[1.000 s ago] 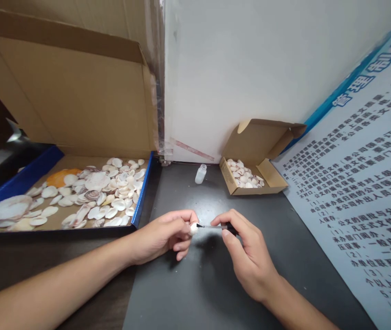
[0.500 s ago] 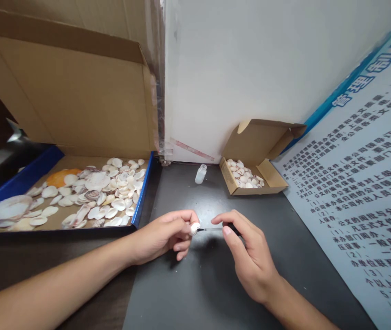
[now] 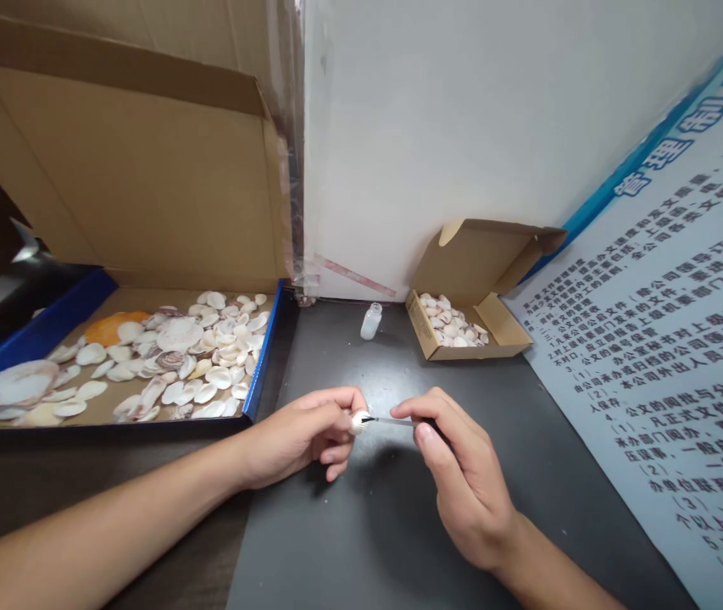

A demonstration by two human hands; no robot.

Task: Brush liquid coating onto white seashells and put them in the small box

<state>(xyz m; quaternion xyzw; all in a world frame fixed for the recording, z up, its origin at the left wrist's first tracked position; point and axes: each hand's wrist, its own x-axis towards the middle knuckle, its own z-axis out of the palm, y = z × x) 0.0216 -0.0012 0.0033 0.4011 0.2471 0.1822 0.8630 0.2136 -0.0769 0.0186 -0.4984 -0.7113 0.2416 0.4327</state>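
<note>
My left hand (image 3: 316, 432) pinches a small white ribbed shell (image 3: 359, 423) between thumb and forefinger, low over the dark table. Its other fingers are curled. My right hand (image 3: 459, 462) is closed on a thin brush (image 3: 396, 421) with a clear stem and a dark tip. The brush lies nearly level, and its tip touches the face of the shell. Beyond the hands stands a small open bottle (image 3: 371, 322) with whitish contents. Many loose shells (image 3: 221, 347) fill the blue-edged box (image 3: 264, 343) at the left.
A small open cardboard box (image 3: 507, 335) of shells stands behind my right hand. The large box's raised lid (image 3: 138, 178) rises at the left. A white panel (image 3: 463, 110) borders the back, and a printed sheet (image 3: 672, 339) lines the right side.
The brush tip has moved slightly up and left, from the shell's edge onto its face. My right hand has tilted a little with it. My left hand has barely moved.
</note>
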